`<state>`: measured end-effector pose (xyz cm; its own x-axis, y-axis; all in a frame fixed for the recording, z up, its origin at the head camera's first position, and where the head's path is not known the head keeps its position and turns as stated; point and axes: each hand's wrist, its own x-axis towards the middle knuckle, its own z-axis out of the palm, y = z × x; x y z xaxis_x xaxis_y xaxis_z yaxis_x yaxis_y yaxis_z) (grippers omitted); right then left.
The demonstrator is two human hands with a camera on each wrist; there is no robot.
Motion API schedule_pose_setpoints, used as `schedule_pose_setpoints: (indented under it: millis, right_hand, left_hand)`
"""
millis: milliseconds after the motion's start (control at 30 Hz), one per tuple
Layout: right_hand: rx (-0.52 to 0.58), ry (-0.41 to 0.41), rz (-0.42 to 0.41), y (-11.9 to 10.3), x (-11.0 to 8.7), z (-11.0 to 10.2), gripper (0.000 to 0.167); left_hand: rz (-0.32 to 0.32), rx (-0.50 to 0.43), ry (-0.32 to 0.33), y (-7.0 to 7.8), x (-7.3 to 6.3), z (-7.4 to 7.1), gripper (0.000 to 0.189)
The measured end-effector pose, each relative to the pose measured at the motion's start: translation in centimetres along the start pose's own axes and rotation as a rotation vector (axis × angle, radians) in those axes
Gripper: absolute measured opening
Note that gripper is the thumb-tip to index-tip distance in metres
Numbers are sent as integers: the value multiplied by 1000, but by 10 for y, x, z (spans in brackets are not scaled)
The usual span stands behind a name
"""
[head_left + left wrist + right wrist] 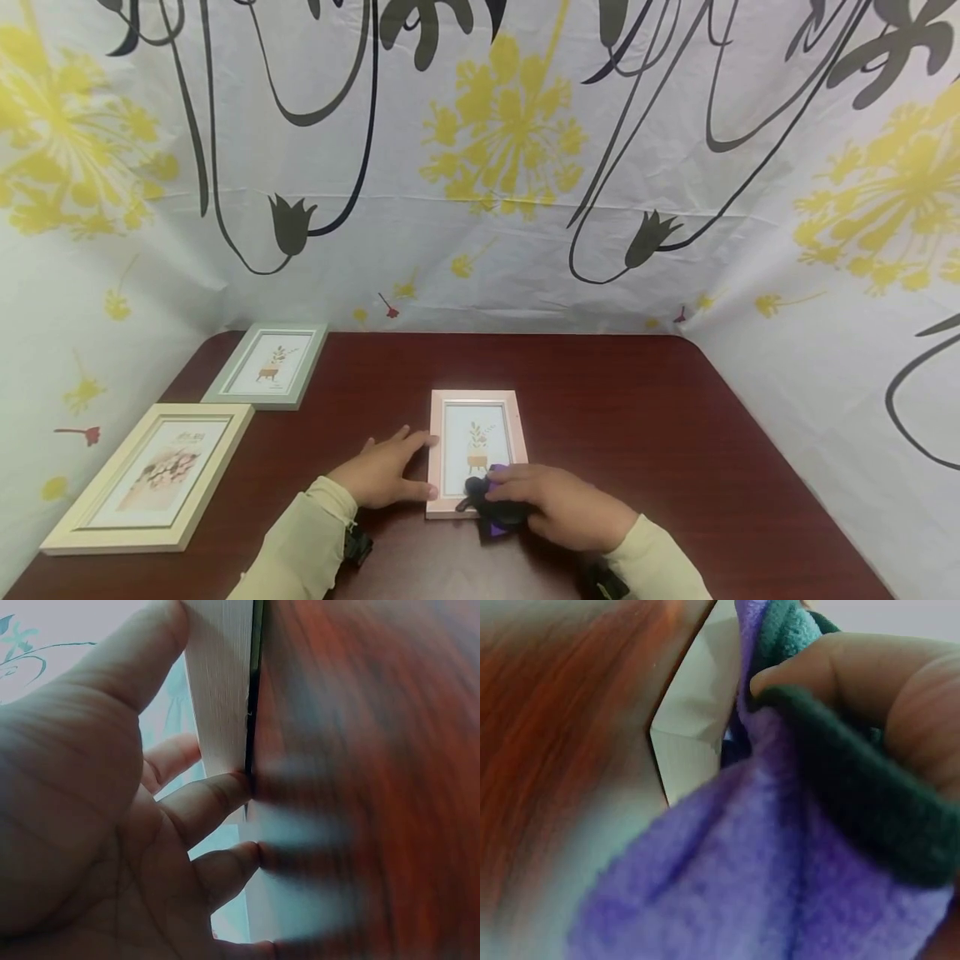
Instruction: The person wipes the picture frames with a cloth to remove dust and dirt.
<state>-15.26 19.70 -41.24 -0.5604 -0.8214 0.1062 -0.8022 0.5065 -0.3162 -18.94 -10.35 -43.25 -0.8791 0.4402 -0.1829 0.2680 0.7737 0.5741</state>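
The fingers of the right hand (566,507) are bent over a purple and dark green cloth (705,877), grasping its bunched folds. Just past those fingertips, the cloth lies against the lower right part of a pink picture frame (477,442), covering that corner in the head view. The left hand (384,471) is unclenched, its thumb and fingers spread; thumb and fingertips touch the frame's left side, and the left wrist view shows the lower fingertips down at the tabletop. The frame thus lies flat between the two hands, its potted-plant print (477,446) facing up and extending beyond the right fingertips.

Behind the fingers, a cream sleeve covers each forearm, with a dark wrist device (358,546) below the left palm. Well off to the left of the left fingers lies a larger cream picture frame (161,475) with a floral print; farther ahead and left, a pale green picture frame (272,367) holds another plant print. A dark reddish-brown wooden table (637,417) spreads under everything. Beyond the fingers, white flower-patterned fabric (517,283) rises around the table.
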Motion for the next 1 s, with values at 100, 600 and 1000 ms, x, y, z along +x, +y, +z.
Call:
schedule_pose_setpoints:
  millis: [100,600,1000]
  right_hand:
    - [-37,22,-29,-6,4,5,60]
    - [-358,91,-176,-32,19,31,67]
    - [-12,191,-117,12,8,12,34]
  left_hand:
    - [1,-3,7,0,0,0,76]
    - [37,13,23,-5,3,2,73]
    - [-6,-10,12,-2,2,2,76]
